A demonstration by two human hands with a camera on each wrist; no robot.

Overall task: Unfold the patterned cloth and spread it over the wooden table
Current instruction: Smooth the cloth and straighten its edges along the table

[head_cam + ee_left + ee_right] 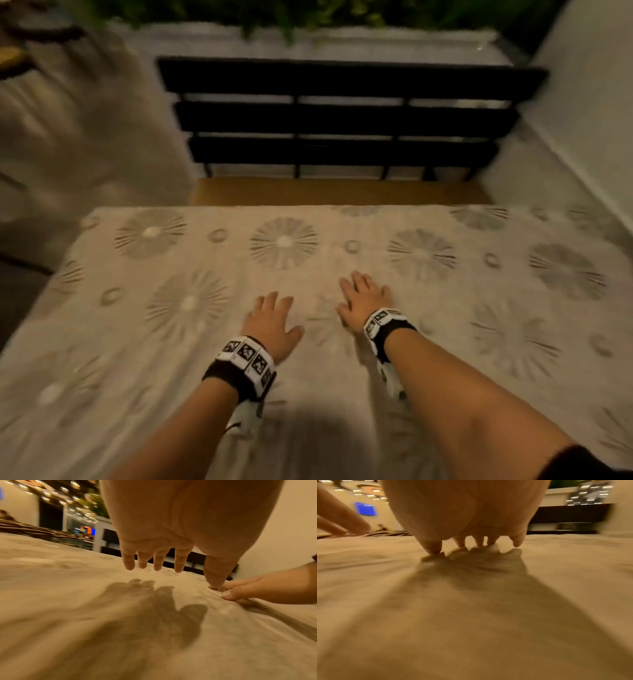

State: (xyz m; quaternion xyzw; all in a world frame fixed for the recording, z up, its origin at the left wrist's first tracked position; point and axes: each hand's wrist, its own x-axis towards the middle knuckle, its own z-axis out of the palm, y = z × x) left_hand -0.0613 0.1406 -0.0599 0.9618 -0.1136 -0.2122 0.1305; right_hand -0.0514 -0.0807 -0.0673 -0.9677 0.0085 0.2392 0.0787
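The patterned cloth (421, 260), beige with grey sunburst flowers and small rings, lies spread flat across the wooden table (329, 192), whose bare far strip shows beyond the cloth's edge. My left hand (270, 322) hovers palm down just above the cloth near its middle, fingers straight and spread (154, 561), casting a shadow below. My right hand (363, 298) lies a little farther forward and to the right, its fingertips (460, 543) pressing flat onto the cloth (471, 601). Neither hand holds anything.
A black slatted bench (342, 116) stands just beyond the table's far edge, before a white planter wall with greenery (308, 37). A white wall (589, 102) runs along the right. Another cloth-covered surface (78, 137) stands at the left.
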